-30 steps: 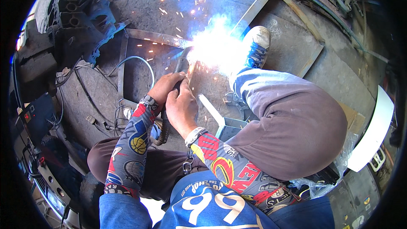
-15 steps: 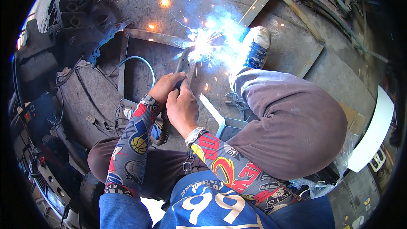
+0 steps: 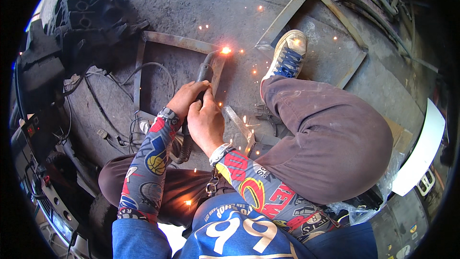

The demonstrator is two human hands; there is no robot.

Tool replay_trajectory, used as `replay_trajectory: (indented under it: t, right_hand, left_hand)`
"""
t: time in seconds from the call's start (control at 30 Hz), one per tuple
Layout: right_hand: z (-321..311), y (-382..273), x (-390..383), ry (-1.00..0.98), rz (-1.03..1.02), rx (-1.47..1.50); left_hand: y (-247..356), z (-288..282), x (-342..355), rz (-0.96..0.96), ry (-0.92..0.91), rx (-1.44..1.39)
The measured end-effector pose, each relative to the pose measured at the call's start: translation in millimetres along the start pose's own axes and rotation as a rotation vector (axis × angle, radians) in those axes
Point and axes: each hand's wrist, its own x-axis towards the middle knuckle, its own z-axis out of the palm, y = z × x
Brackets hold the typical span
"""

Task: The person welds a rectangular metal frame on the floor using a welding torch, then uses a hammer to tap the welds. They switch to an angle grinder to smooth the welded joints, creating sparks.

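Observation:
Both my hands are wrapped round a black welding torch (image 3: 205,73). My left hand (image 3: 185,98) grips it from the left and my right hand (image 3: 207,121) from the right, the two touching. The torch's bent neck points up to the right corner of a flat steel frame (image 3: 177,41) on the floor. At that corner a weld spot (image 3: 225,50) glows orange, with the tip beside it. Loose sparks are scattered in the air. Below my hands the torch's ribbed cable (image 3: 184,151) hangs down.
My shoe (image 3: 289,55) stands right of the glowing corner, near a second angled steel frame (image 3: 282,17). A dark engine block (image 3: 93,7) sits at the far left. Cables (image 3: 98,103) lie on the floor at left. A steel piece (image 3: 238,121) lies right of my hands.
The bright blue-white arc and its smoke have gone out, leaving a small orange glow and scattered sparks. My hands and the torch have hardly moved.

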Motion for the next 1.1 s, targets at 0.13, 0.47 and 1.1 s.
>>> replay_trajectory:
  t: [0.13,0.47,1.1]
  right_hand:
    - [3.2,2.5,1.5,0.043,-0.02,0.009]
    - [5.3,2.4,-0.5,0.047,-0.023,0.04]
    - [0.6,3.1,1.7,-0.026,-0.01,-0.026]
  left_hand:
    - [-3.7,1.4,-0.8,0.11,0.022,0.208]
    - [-1.4,-1.2,0.5,-0.058,-0.087,0.082]
    - [1.3,1.7,-0.3,-0.061,0.0,-0.046]
